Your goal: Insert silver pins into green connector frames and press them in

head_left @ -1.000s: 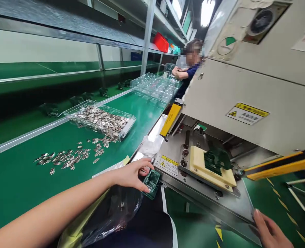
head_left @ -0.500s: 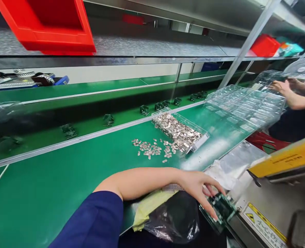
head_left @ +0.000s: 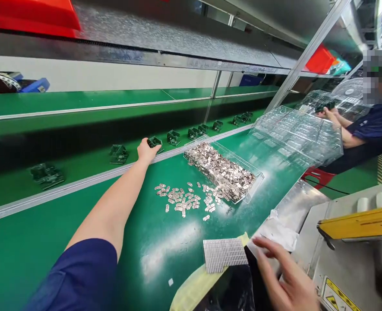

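Observation:
My left hand reaches over the metal rail and grips a small green circuit board assembly, low over the conveyor lane. Similar board assemblies stand on that lane to both sides, such as one just to the right and another to the left. My right hand is at the lower right, fingers apart and somewhat blurred, with nothing visible in it. Beside it lies a block of small silver metal pieces in rows, at the end of a yellow cloth or sheet and a black plastic bag.
A clear tray heaped with small metal pieces sits mid-table, with loose pieces spilled beside it. Clear blister trays are stacked further right, near a co-worker. A machine with a yellow bar stands at the right.
My left hand has moved from the lower right beside the machine to the conveyor lane, with a board assembly in it. My right hand has come into view. The camera view has shifted.

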A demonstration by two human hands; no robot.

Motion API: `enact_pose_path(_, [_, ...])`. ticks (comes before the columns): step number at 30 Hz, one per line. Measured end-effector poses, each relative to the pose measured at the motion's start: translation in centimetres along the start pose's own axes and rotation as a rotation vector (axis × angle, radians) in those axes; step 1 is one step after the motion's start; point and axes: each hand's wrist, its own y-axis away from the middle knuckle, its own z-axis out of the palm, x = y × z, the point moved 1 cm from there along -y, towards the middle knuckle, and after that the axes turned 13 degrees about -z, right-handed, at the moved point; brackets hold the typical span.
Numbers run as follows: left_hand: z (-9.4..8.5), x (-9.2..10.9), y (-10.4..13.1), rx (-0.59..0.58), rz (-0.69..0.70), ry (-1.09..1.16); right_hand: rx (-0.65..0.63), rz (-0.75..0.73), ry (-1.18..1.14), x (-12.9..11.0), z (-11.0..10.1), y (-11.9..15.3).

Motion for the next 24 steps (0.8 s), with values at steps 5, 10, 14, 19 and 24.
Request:
enact_pose_path(5, [-2.5,-2.2,1.0,0.092,0.227,-0.127,-0.316,-0.078,-0.108,-0.4,7.8,-8.7])
enact_pose_path(10, [-7.9,-5.9,-0.6,0.352,0.214,-0.351,-0.537,-0.074,0.083,-1.3,12.7,-14.3])
enact_pose_path(14, [-9.2,-7.2,-2.7,0.184,0.114,-0.365,-0.575,-0.035,0.166,-1.8,15.3,-16.5])
enact_pose_path(19, [-11.2,-7.5,1.2,0.263,0.229,-0.330,-0.623,-0.010,0.193,-1.0,17.3,-17.0])
enact_pose_path(24, [-13.9,-10.4,11.4,0.186,0.370,-0.323,-0.605,-0.025,0.114,-0.7,18.2,-17.7])
